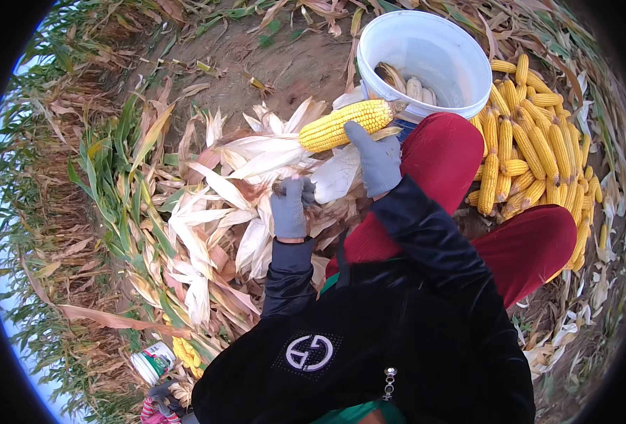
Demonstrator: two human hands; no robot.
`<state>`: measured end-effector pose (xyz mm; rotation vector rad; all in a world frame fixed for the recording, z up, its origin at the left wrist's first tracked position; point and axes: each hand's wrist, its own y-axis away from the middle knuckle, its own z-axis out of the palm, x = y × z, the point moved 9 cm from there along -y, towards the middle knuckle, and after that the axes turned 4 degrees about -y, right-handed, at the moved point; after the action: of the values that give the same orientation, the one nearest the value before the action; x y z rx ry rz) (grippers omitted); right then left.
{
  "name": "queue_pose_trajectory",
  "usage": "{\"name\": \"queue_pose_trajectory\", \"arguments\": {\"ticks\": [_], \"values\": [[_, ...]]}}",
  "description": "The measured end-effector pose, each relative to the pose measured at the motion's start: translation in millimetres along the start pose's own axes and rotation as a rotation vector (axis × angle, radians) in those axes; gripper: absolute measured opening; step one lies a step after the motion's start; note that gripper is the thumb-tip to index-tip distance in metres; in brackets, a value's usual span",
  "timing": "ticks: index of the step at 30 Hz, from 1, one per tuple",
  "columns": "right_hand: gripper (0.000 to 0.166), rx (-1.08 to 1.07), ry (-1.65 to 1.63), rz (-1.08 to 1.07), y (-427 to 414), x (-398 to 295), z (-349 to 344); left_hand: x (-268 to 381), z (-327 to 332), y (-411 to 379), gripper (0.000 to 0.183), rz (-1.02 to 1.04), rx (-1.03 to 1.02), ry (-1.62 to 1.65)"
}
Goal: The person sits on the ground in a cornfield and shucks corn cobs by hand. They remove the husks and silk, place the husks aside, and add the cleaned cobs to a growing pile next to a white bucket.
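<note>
My right hand (375, 159), in a grey glove, grips a bared yellow corn cob (344, 124) at its right part. The cob lies slanted, and pale husk leaves (270, 151) spread from its left end. Below and left of it is my gloved left hand (290, 206), fingers curled, over dry husks and brown silk; whether it pinches any husk is hidden. A pile of loose husks (196, 254) spreads under and left of both hands. Just beyond the right hand stands a white plastic bucket (450, 58) with a few pale cobs inside.
A heap of husked yellow cobs (535, 138) lies right of my red-trousered knees (445, 159). Standing corn plants (42, 212) line the left. At lower left are a smaller white bucket (152, 363), more yellow cobs (186, 354) and another person's gloved hand (161, 391).
</note>
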<state>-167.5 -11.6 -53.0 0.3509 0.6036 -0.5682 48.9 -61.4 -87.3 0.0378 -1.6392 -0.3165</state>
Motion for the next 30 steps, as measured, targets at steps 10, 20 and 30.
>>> {"name": "queue_pose_trajectory", "arguments": {"ticks": [10,20,30], "values": [[0.057,-0.942,1.365,-0.610,74,11,91,19,34,-56,0.040,-0.375,-0.369,0.785],[0.067,-0.622,1.039,-0.015,47,41,51,56,-3,-62,0.025,-0.105,-0.256,0.777],[0.056,-0.664,1.536,-0.028,55,25,46,53,3,-82,0.033,-0.156,-0.185,0.635]]}}
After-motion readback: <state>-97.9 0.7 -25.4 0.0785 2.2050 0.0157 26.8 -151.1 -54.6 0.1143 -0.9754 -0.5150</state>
